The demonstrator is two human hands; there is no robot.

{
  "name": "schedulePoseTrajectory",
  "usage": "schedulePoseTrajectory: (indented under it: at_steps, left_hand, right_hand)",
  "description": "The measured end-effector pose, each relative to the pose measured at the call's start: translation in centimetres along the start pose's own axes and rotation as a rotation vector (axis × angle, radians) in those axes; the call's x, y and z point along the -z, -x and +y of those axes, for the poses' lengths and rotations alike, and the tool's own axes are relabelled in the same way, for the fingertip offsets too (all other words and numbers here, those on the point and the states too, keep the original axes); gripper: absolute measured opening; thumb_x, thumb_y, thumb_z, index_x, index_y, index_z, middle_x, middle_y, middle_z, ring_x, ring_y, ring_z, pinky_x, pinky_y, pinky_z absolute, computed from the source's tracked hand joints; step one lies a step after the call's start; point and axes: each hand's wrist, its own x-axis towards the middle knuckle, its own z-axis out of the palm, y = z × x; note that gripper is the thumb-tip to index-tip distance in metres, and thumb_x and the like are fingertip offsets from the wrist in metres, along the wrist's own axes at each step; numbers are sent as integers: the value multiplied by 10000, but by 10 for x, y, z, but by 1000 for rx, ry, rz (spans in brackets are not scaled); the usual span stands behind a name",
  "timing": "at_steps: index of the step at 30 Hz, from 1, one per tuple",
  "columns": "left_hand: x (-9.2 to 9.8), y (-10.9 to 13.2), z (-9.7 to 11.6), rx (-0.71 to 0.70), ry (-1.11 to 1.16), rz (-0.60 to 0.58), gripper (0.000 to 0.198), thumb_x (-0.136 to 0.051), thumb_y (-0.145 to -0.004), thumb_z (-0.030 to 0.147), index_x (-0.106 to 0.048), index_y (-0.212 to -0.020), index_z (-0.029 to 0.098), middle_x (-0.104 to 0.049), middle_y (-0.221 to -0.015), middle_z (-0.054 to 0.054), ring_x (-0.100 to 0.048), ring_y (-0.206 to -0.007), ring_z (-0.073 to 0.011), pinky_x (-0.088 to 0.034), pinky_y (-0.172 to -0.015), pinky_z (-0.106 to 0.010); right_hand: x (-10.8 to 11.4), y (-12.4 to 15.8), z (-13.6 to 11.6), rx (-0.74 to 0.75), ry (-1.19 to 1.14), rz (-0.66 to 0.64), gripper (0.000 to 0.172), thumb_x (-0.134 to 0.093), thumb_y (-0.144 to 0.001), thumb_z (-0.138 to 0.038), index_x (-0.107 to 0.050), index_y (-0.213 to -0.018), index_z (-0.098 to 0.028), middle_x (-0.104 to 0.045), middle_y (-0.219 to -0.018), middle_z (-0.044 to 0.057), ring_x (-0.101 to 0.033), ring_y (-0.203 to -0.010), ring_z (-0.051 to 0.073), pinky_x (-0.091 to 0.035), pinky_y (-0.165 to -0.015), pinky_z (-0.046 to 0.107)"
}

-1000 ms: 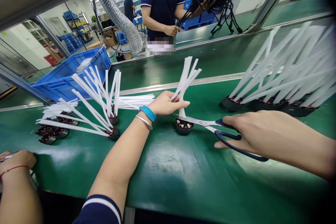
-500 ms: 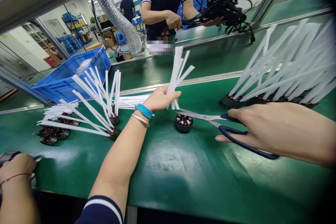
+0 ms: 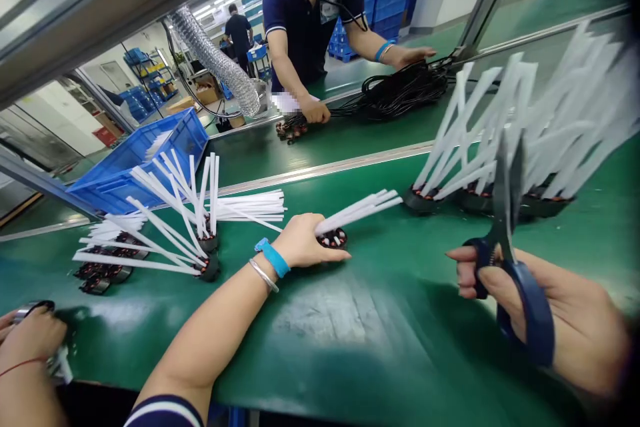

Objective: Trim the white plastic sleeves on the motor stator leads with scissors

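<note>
My left hand (image 3: pixel 303 241), with a blue band and a silver bangle at the wrist, is closed around a small round black motor stator (image 3: pixel 334 238) on the green bench; short white stubs and orange bits show on its top. A bundle of white strips (image 3: pixel 363 211) slants to the right from behind my fingers; whether they are still held is hidden. My right hand (image 3: pixel 543 293) holds scissors (image 3: pixel 507 213) with dark blue handles, blades pointing up and nearly closed. They are in front of several stators (image 3: pixel 547 205) with long white strips standing from them.
At left stand more stators (image 3: pixel 206 269) with white strips, near a blue bin (image 3: pixel 107 185). Loose white strips (image 3: pixel 250 205) lie behind my left forearm. Across the bench a co-worker handles black cables (image 3: pixel 405 90). Another person's hand (image 3: pixel 37 337) is at lower left.
My left hand has come down from holding the white strips upright to the stator, and the strips now slant right. My right hand has swung the scissors upward, away from the stator.
</note>
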Motion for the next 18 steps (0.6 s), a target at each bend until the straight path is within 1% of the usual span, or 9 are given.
schedulePoseTrajectory:
  at_steps: [2, 4, 5, 7, 10, 12, 14, 16, 18]
  left_hand:
    - [1, -6, -1, 77, 215, -9, 481, -691, -556, 568, -581, -764, 149, -543, -660, 7, -467, -596, -109, -342, -543, -227]
    - [2, -13, 0, 110, 463, 37, 472, -691, -593, 530, -594, -825, 131, -572, -702, -5, -497, -624, -99, -387, -599, -226]
    - [2, -15, 1, 97, 554, 67, 466, -700, -600, 507, -594, -842, 123, -583, -726, -14, -509, -642, -97, -401, -624, -227]
    - [0, -19, 7, 47, 630, 113, 468, -728, -587, 465, -582, -867, 120, -588, -745, -19, -520, -661, -98, -411, -637, -225]
    - [-7, -19, 17, -26, 519, 166, 499, -757, -549, 451, -557, -882, 137, -572, -747, -5, -511, -668, -106, -403, -615, -223]
    - [-14, -16, 20, -66, 347, 258, 497, -751, -545, 474, -549, -866, 152, -554, -767, 6, -495, -697, -112, -394, -632, -226]
    - [-19, -15, 19, -77, 179, 330, 483, -738, -542, 503, -541, -821, 161, -522, -747, 22, -464, -692, -110, -375, -629, -225]
    - [-23, -15, 14, -63, 93, 323, 480, -739, -525, 512, -535, -788, 165, -501, -715, 32, -441, -670, -108, -355, -611, -224]
    - [-23, -16, 9, -26, 142, 271, 475, -745, -515, 506, -550, -774, 158, -513, -692, 28, -442, -649, -104, -350, -594, -221]
  right_hand:
    - [0, 2, -4, -32, -163, 0, 379, -543, -757, -567, -585, -879, -211, -584, -703, 33, -566, -574, 184, -482, -552, 288]
    - [1, 2, -5, -30, -202, -27, 359, -569, -746, -546, -590, -878, -212, -578, -695, 30, -558, -577, 184, -476, -546, 287]
    - [1, 2, -5, -22, -205, -60, 364, -573, -738, -549, -588, -874, -212, -577, -680, 28, -556, -571, 186, -475, -533, 288]
    - [-1, 1, -6, -14, -212, -154, 369, -565, -734, -559, -575, -862, -213, -575, -650, 28, -556, -573, 194, -475, -513, 290]
    - [-7, -1, -11, -14, -185, -243, 350, -561, -741, -550, -549, -847, -217, -610, -731, 39, -562, -618, 191, -469, -521, 286]
    - [-10, -2, -13, -18, -159, -230, 338, -573, -738, -537, -546, -855, -220, -623, -820, 41, -557, -646, 177, -461, -537, 278]
    - [-11, -3, -14, -46, -169, -214, 341, -578, -729, -540, -548, -847, -221, -624, -842, 35, -550, -628, 161, -458, -529, 273]
    - [-10, -4, -12, -85, -198, -235, 341, -582, -726, -541, -544, -838, -221, -625, -831, 29, -550, -604, 154, -463, -519, 271]
    - [-10, -5, -9, -97, -214, -247, 347, -590, -723, -542, -540, -838, -219, -626, -826, 30, -559, -608, 159, -465, -519, 275]
